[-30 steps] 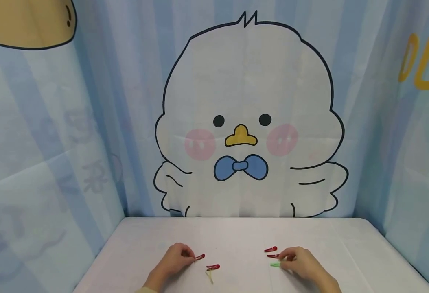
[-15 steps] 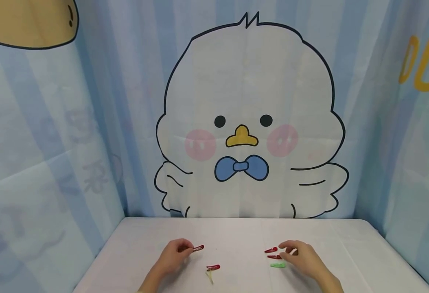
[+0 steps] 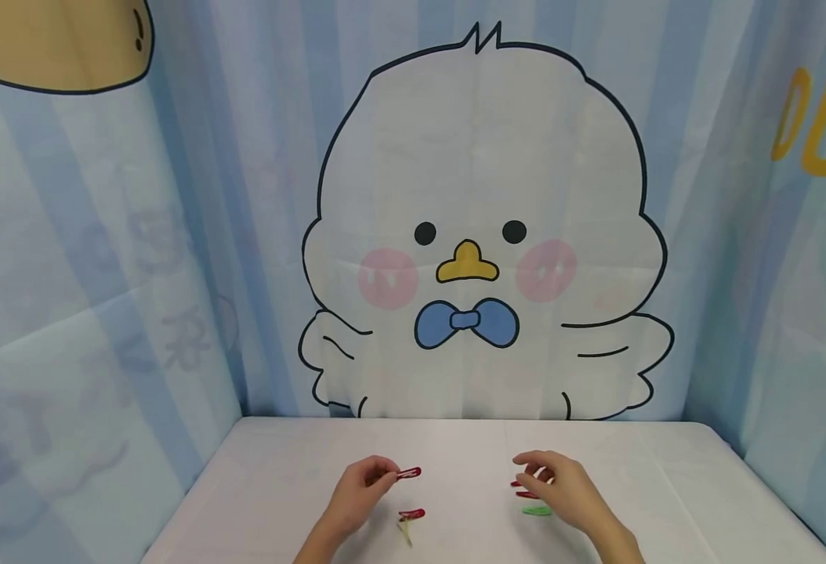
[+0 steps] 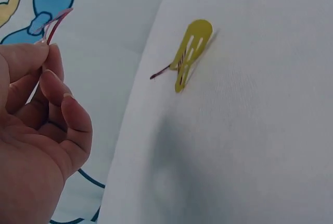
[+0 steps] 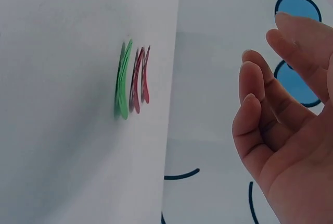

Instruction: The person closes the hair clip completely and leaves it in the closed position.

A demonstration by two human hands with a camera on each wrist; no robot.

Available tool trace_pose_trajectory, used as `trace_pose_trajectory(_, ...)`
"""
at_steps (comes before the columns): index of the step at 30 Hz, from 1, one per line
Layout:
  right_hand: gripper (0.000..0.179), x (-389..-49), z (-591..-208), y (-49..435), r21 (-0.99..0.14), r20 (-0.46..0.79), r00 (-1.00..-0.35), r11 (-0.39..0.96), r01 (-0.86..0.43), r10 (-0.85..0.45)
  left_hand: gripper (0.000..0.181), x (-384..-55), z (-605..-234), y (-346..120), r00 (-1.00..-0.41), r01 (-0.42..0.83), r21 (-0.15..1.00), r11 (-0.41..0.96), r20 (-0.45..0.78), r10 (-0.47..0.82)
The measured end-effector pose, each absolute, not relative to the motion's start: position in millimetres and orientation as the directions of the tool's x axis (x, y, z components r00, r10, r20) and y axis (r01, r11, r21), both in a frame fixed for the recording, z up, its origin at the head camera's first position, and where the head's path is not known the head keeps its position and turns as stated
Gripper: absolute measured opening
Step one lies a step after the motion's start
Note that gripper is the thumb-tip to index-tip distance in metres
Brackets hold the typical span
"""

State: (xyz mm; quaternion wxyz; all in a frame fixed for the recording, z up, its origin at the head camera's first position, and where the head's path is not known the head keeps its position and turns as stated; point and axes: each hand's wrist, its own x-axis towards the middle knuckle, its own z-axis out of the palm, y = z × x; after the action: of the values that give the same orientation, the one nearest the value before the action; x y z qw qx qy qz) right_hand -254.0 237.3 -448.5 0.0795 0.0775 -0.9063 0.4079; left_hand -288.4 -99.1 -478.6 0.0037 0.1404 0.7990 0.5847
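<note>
My left hand (image 3: 358, 495) pinches a red snap hair clip (image 3: 410, 473) between thumb and fingertips, raised over the white table. Below it lie another red snap clip (image 3: 414, 514) and a yellow snap clip (image 4: 199, 39), which partly covers that red one in the left wrist view. My right hand (image 3: 566, 487) hovers over the right-hand group, fingers loosely bent and holding nothing. That group is a green snap clip (image 5: 123, 83) and two red snap clips, one in the middle (image 5: 137, 81) and one farthest back (image 5: 145, 78), lined up side by side. In the head view the right fingers partly hide the red ones.
The white tabletop (image 3: 462, 454) ends at a back edge against a hanging cloth (image 3: 483, 376) printed with a duck and blue stripes. Similar cloth hangs on the left (image 3: 67, 352) and right sides.
My left hand has lifted its red clip off the table and carried it back and to the right. My right hand has let go of the clips and risen, moving back and slightly left.
</note>
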Motion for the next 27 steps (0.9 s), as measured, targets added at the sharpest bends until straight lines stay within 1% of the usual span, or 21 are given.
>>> trace_pose_trajectory(10, 0.026, -251.3, -438.8, 220.5, -0.785, 0.246, -0.961, 0.557, -0.272, -0.123, 0.008, -282.5, -466.2, -82.1, -0.949, 0.24, 0.943, 0.231, 0.178, 0.258)
trace_pose_trajectory(15, 0.025, -250.1, -434.9, 211.6, -0.759, 0.292, -0.946, 0.568, -0.317, -0.138, 0.007, -278.2, -458.1, -74.5, -0.941, 0.244, 0.949, 0.201, 0.182, 0.285)
trace_pose_trajectory(19, 0.023, -248.0, -431.5, 203.5, -0.749, 0.297, -0.945, 0.579, -0.321, -0.139, 0.007, -275.4, -453.0, -69.6, -0.933, 0.26, 0.946, 0.195, 0.195, 0.303)
trace_pose_trajectory(23, 0.022, -244.3, -430.5, 194.7, -0.77, 0.289, -0.945, 0.549, -0.325, -0.153, 0.009, -271.3, -449.9, -65.7, -0.929, 0.262, 0.948, 0.181, 0.197, 0.315)
trace_pose_trajectory(27, 0.021, -241.3, -431.9, 186.2, -0.785, 0.313, -0.93, 0.499, -0.368, -0.193, 0.012, -266.8, -447.0, -61.2, -0.922, 0.261, 0.954, 0.147, 0.202, 0.329)
